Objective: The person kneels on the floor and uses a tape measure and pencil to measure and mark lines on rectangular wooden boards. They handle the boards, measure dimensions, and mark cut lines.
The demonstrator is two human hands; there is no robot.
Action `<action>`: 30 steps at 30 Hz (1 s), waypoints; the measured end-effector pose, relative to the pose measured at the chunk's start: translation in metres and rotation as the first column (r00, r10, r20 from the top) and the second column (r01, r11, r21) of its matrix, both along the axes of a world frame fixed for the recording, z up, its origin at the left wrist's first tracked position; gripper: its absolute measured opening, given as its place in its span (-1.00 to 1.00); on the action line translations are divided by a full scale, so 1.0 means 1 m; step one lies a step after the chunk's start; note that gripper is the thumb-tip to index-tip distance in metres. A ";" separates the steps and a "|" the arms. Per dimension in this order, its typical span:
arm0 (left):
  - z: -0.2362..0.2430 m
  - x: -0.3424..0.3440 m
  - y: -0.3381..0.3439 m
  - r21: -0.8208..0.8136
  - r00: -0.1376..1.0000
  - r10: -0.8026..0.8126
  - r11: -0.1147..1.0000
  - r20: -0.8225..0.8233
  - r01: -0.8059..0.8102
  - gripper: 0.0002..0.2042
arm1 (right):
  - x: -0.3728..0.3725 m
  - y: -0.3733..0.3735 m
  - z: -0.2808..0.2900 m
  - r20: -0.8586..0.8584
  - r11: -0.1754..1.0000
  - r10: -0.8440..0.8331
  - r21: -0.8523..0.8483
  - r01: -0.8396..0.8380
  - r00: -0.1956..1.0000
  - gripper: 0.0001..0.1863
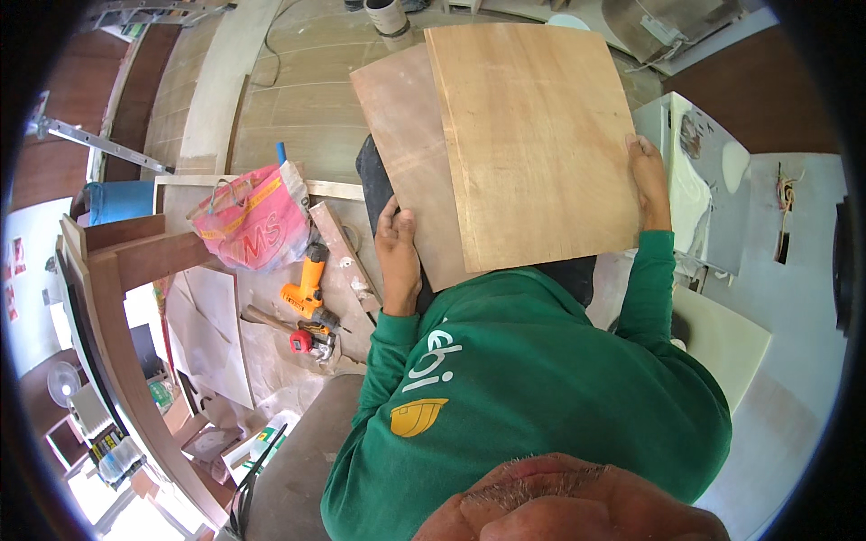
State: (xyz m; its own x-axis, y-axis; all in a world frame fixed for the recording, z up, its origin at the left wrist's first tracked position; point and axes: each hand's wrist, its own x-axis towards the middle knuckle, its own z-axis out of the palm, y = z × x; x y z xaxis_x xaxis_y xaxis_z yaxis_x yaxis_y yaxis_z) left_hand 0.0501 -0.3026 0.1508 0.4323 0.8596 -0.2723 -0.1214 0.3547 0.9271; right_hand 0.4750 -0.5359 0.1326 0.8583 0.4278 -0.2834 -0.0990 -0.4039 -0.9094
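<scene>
Two flat wooden panels lie overlapped across my lap. On top is a light plywood panel (541,144), with my right hand (647,180) gripping its right edge. Beneath it, a browner plywood panel (401,153) sticks out to the left at a slant, and the rest of it is hidden. My left hand (398,250) holds this lower panel by its left edge, with the thumb lying on its face. Both forearms are in green sleeves.
To the left, an orange cordless drill (309,284), a red tape measure (300,342) and a hammer (271,320) lie together beside a pink bag (254,221). A wooden strip (343,257) is near my left hand. A white basin (690,207) stands at the right. A bucket (387,18) is on the floor ahead.
</scene>
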 end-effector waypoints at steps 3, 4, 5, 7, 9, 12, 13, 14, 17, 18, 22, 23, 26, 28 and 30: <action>0.021 -0.020 0.015 0.225 0.977 0.113 0.972 -0.179 -0.071 -0.51 | 0.006 0.002 -0.003 0.020 0.998 -0.038 0.048 0.037 0.999 -0.51; 0.023 -0.035 0.023 0.304 0.956 0.172 0.948 -0.236 -0.096 -0.51 | 0.010 0.000 -0.004 0.020 0.996 -0.052 0.070 0.050 0.998 -0.50; 0.026 -0.054 0.035 0.379 0.929 0.230 0.919 -0.291 -0.109 -0.52 | 0.016 -0.004 -0.013 0.031 0.988 -0.155 0.031 0.154 0.987 -0.50; 0.038 -0.103 0.052 0.458 0.883 0.353 0.869 -0.309 -0.187 -0.52 | 0.009 0.009 0.004 -0.037 0.989 -0.111 0.094 0.114 0.993 -0.49; 0.052 -0.148 0.070 0.457 0.877 0.427 0.840 -0.221 -0.294 -0.53 | 0.006 0.021 0.006 -0.090 0.985 -0.086 0.142 0.098 0.992 -0.51; 0.066 -0.196 0.074 0.526 0.794 0.565 0.756 -0.224 -0.390 -0.54 | 0.008 0.039 -0.010 -0.141 0.986 -0.056 0.148 0.077 0.988 -0.53; 0.055 -0.219 0.075 0.513 0.790 0.580 0.749 -0.199 -0.420 -0.53 | -0.001 0.051 -0.006 -0.145 0.990 -0.048 0.123 0.066 0.988 -0.54; 0.034 -0.242 0.076 0.504 0.770 0.615 0.725 -0.167 -0.470 -0.52 | -0.008 0.061 -0.005 -0.148 0.994 -0.040 0.096 0.054 0.988 -0.54; -0.027 -0.284 0.080 0.457 0.728 0.679 0.678 -0.091 -0.575 -0.51 | -0.011 0.076 -0.021 -0.126 0.997 0.059 0.052 -0.052 0.990 -0.46; -0.042 -0.290 0.078 0.432 0.725 0.684 0.680 -0.083 -0.592 -0.50 | -0.013 0.081 -0.022 -0.040 0.993 0.113 -0.016 -0.113 0.993 -0.45; -0.083 -0.312 0.079 0.387 0.735 0.663 0.720 -0.139 -0.576 -0.50 | -0.024 0.104 -0.002 0.128 0.964 0.225 -0.171 -0.202 0.966 -0.44; -0.091 -0.317 0.079 0.410 0.713 0.665 0.727 -0.221 -0.551 -0.51 | -0.027 0.108 0.002 0.133 0.966 0.219 -0.169 -0.196 0.967 -0.45; -0.110 -0.322 0.089 0.294 0.785 0.605 0.781 -0.134 -0.551 -0.52 | -0.014 0.113 -0.011 0.203 0.940 0.277 -0.261 -0.221 0.939 -0.38; -0.116 -0.333 0.094 0.363 0.743 0.617 0.775 -0.258 -0.517 -0.51 | -0.020 0.114 -0.013 0.231 0.936 0.285 -0.275 -0.219 0.930 -0.35; -0.117 -0.333 0.097 0.410 0.645 0.634 0.772 -0.428 -0.486 -0.50 | -0.027 0.109 -0.009 0.244 0.925 0.300 -0.310 -0.219 0.922 -0.35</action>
State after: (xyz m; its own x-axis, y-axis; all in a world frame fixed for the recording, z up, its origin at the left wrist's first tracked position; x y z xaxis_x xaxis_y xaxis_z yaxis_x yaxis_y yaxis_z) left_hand -0.2828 -0.2056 0.0339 -0.3000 0.9525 -0.0516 0.2962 0.1445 0.9441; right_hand 0.4478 -0.4265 0.1239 0.7884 0.5870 -0.1839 0.2865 -0.6150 -0.7346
